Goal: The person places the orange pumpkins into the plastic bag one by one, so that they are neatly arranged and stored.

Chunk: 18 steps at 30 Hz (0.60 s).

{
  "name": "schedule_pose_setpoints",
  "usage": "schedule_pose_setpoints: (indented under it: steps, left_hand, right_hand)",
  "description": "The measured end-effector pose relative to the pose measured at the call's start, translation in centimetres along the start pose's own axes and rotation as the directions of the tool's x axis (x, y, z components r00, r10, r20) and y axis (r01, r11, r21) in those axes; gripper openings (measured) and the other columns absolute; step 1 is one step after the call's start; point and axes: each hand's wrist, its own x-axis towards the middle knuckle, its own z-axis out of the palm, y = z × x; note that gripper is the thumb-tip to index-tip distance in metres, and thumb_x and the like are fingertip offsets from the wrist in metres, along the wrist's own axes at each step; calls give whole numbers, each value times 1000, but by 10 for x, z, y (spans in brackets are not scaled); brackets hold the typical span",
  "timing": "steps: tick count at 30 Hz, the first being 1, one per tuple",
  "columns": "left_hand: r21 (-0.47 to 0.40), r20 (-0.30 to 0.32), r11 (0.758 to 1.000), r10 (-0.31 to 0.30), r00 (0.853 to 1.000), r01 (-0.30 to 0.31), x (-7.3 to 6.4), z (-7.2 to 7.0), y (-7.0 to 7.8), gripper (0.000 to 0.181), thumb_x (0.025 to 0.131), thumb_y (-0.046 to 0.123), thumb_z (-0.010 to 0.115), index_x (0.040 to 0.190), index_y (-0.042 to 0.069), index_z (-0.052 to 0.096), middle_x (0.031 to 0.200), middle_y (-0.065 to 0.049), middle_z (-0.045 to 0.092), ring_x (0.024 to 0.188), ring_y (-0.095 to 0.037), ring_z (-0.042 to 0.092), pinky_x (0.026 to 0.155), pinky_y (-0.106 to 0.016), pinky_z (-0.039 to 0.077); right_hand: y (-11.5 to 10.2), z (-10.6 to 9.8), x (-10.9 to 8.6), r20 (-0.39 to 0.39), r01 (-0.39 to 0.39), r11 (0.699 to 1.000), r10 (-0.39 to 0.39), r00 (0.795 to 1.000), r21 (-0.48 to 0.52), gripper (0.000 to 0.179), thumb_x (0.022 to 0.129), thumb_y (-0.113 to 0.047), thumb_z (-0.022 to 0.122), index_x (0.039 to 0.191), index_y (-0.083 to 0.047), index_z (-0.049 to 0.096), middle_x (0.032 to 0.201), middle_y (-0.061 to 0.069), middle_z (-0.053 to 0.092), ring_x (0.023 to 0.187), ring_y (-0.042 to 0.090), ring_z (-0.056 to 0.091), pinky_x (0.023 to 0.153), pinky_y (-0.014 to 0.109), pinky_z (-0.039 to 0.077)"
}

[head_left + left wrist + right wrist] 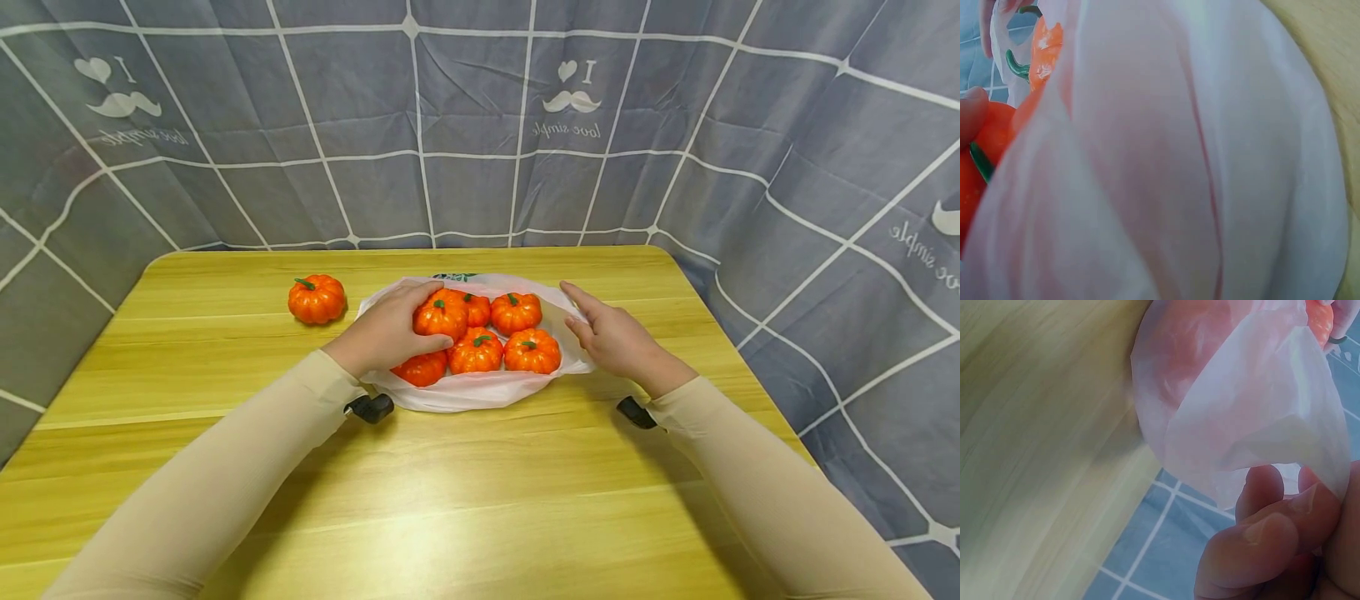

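Note:
A white plastic bag (480, 398) lies on the table with its mouth wide, and several small orange pumpkins (532, 352) with green stems sit in it. My left hand (390, 329) reaches over the bag's left side and grips one pumpkin (440, 318), thumb in front and fingers behind. In the left wrist view the bag's side (1166, 150) covers most of that hand. At the bag's right end, my right hand (618, 337) holds the edge; its curled fingers (1250, 550) show against the thin plastic (1260, 406) in the right wrist view.
Another orange pumpkin (317, 299) stands on the wooden table (480, 492), left of the bag. A grey curtain (472, 108) with white lines hangs behind the table and along its sides. A black wrist device (369, 408) sits below the left hand.

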Motion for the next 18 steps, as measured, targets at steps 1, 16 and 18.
schedule_pose_setpoints:
  steps: [1, 16, 18]
  left_hand:
    - [0, 0, 1000, -1, 1000, 1, 0, 0, 0, 92, 90, 46, 81, 164, 12, 37, 167, -11, 41, 151, -34, 40, 122, -55, 39]
    - [12, -1, 1000, -5, 1000, 5, 1, 2, -1, 93, 90, 46, 80, 164, 13, 35, 166, -11, 43, 151, -34, 39, 123, -55, 37]
    - [13, -1, 1000, -5, 1000, 5, 2, 2, -1, 93, 90, 47, 80, 164, 12, 35, 165, -11, 43, 151, -35, 40, 123, -55, 37]
  right_hand:
    - [0, 0, 0, 1, -1, 1000, 1, 1000, 1, 64, 111, -27, 51, 168, -18, 26, 79, 7, 69, 67, 19, 60, 67, 35, 48]
    - [0, 2, 1, -10, 6, 1000, -6, 1000, 3, 63, 110, -26, 52, 168, -16, 27, 75, 6, 67, 65, 18, 59, 66, 35, 48]
    - [-1, 3, 1, -15, 7, 1000, -7, 1000, 1, 63, 111, -26, 52, 168, -16, 28, 74, 5, 67, 66, 19, 60, 70, 38, 51]
